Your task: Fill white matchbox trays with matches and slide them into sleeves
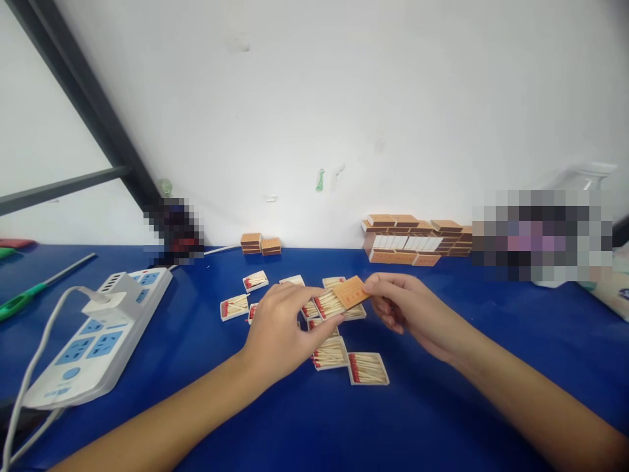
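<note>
Between my hands is a partly opened matchbox: its tray of red-tipped matches (328, 303) sticks out to the left of the orange sleeve (352, 293). My left hand (278, 321) is closed on the tray, thumb below and fingers above. The right end of the sleeve is pinched by my right hand (400, 298). Below and around them lie several open trays of matches, among them a tray (329, 354) under my left thumb and another tray (368, 368) nearest me. My left hand hides part of the trays behind it.
Stacked matchboxes (407, 239) stand against the wall at the back right, a smaller stack (260, 244) at the back left. A power strip (105, 347) with a plugged-in charger and white cable lies left, beside a green-handled screwdriver (29, 298). Two blurred patches flank the back.
</note>
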Demonstrator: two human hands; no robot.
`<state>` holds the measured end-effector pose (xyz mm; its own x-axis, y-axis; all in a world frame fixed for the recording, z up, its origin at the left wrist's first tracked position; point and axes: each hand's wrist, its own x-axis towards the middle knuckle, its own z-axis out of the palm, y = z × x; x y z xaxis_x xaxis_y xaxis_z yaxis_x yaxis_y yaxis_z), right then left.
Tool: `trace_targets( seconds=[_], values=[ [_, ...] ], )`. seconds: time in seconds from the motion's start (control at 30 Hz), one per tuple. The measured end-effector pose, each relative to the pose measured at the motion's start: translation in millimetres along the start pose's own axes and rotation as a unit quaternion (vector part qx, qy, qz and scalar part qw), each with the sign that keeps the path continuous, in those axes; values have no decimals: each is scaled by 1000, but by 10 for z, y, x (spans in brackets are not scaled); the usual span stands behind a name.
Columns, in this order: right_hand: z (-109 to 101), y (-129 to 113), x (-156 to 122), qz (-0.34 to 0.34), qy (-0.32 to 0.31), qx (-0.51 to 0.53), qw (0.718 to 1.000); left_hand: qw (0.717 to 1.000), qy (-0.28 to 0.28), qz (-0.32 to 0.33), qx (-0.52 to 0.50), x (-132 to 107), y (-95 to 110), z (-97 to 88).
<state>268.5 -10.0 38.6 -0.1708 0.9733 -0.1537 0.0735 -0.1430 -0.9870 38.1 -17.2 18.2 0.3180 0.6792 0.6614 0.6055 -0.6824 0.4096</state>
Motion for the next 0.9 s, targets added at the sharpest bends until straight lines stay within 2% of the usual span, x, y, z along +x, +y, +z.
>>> trace_targets(
  seconds=[0.47,0.6,0.67,0.77,0.83,0.9],
  values=[
    [-76,-3,25,-26,-1,-12,1000,999,5,-32,-13,-7,30,-15],
    [-200,-32,97,-36,43,5,998,999,19,-40,-15,13,-4,-19],
    [-420,-113,156,-56,101,16,993,999,23,-41,-10,25,-27,-30],
    [-997,-275,262,-129,241,28,961,999,27,-35,3,30,-45,-45],
    [-1463,-354,339,-168,401,-29,900,999,28,-24,11,20,-42,-46],
    [-1878,-385,419,-130,507,-157,837,999,25,-10,21,5,-34,-38]
  ],
)
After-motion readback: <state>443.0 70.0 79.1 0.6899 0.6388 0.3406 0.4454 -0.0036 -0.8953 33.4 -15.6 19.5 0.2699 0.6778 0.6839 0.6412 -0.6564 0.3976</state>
